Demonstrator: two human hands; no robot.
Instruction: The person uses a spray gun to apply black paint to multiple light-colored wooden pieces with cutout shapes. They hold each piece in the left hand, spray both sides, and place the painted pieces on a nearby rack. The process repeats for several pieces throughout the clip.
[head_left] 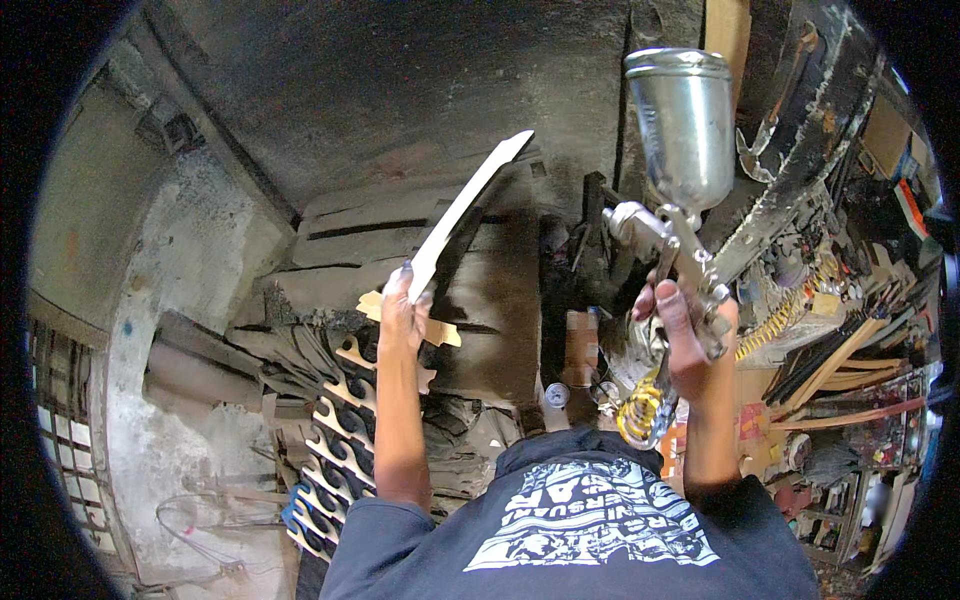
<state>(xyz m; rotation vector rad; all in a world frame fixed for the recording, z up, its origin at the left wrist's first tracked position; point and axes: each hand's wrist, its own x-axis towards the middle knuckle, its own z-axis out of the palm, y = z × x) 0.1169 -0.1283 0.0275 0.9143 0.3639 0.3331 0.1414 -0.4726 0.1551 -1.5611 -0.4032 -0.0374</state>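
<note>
My left hand (404, 312) is closed round the lower end of a long, slim white strip (468, 208), tilted up to the right with a pointed tip. A pale yellow flat piece (443, 331) shows at that hand, and I cannot tell whether it is held or lies behind. My right hand (682, 330) grips a metal spray gun (677, 235) by its handle. On top of the gun stands a lidded silver cup (685, 130). The gun's nozzle points left, toward the white strip but apart from it. A yellow coiled hose (640, 408) hangs below the right hand.
Several cream hook-shaped pieces (340, 440) stand in rows at the lower left, near my left forearm. A dark, stained wall (420, 80) rises ahead. Wooden strips (835, 365) and clutter crowd the right side. Another yellow coiled hose stretch (790, 318) runs there.
</note>
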